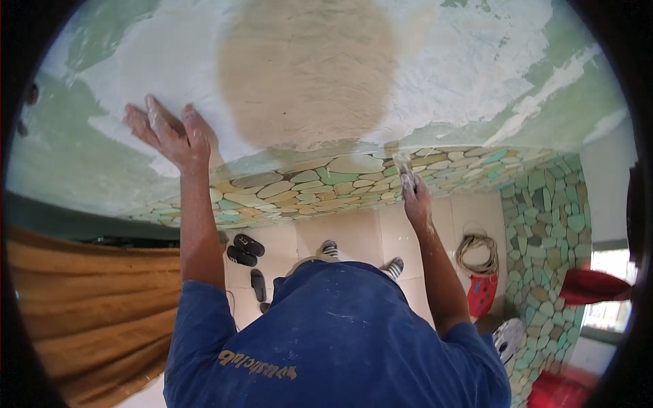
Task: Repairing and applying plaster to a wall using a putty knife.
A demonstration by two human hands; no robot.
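My left hand lies on the wall, fingers spread and dusted white, with nothing in it. White patches of filler cover much of the wall's green paint, and a large tan round area is in the middle. Lower on the right, my right hand is closed round the handle of a white-smeared flat tool that looks like a putty knife. Its upper end is at the wall's lower edge, just above the stone-patterned band. Contact with the wall is hard to tell.
Dark slippers lie on the tiled floor near my feet. To the right are a coiled cable, a red bag-like item and a stone-patterned wall. An orange-brown curtain hangs at left.
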